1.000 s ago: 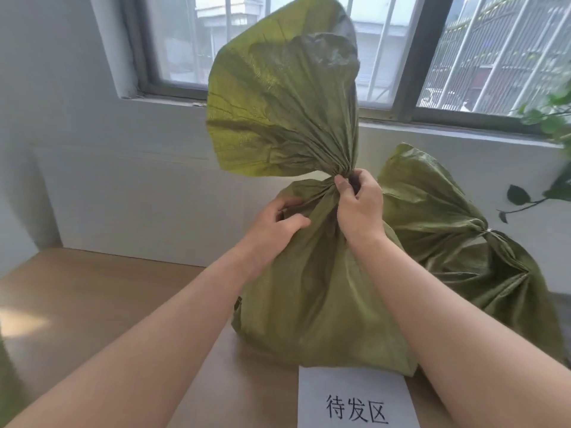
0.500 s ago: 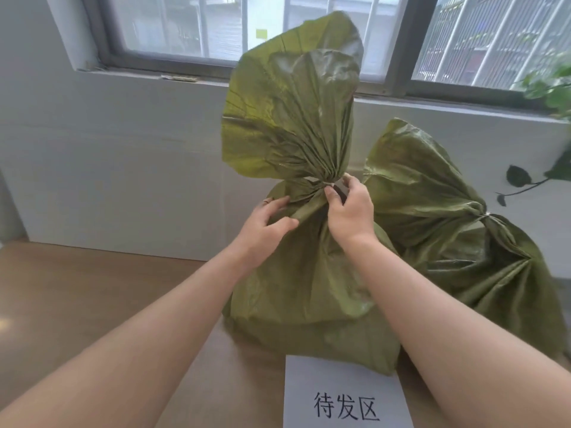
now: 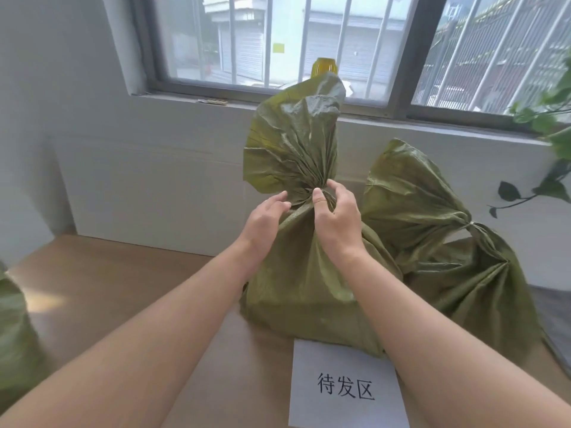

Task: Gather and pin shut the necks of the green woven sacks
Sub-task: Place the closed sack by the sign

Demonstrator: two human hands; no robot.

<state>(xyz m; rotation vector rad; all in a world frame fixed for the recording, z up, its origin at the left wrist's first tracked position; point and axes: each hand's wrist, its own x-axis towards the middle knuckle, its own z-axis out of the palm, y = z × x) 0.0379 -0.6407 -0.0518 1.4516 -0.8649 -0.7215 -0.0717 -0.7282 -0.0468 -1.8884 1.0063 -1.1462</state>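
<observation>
**Inspector:** Status of the front sack (image 3: 309, 288)?

**Assistant:** It stood upright on the table (image 3: 123, 288), just behind the label (image 3: 343, 387). Its neck (image 3: 306, 193) was gathered into tight pleats, with the loose top fanned out above. No pin or tie showed there (the right thumb covered the spot), so I could not record it as fastened.

**Inspector:** And the others?

**Assistant:** The right sack (image 3: 448, 257), just beside the front one, leaned over with its neck cinched by a pale tie (image 3: 471, 223). I judged that one done. A left sack (image 3: 12, 319) was cut off at the frame edge with its neck out of view, so its state was unknown.

**Inspector:** The balance, then?

**Assistant:** One closed, one gathered and probably at the fastening step, one unverified.

**Inspector:** Hands?

**Assistant:** Both were at the neck, near each other but apart. The left hand (image 3: 265, 220) had its fingers nearly straight, the tips resting on the cloth just below the gather and gripping nothing. The right hand (image 3: 338, 214) had its thumb on the neck and its fingers arched round the far side, a loose clasp by my reading. Both forearms reached forward, bare.
</observation>
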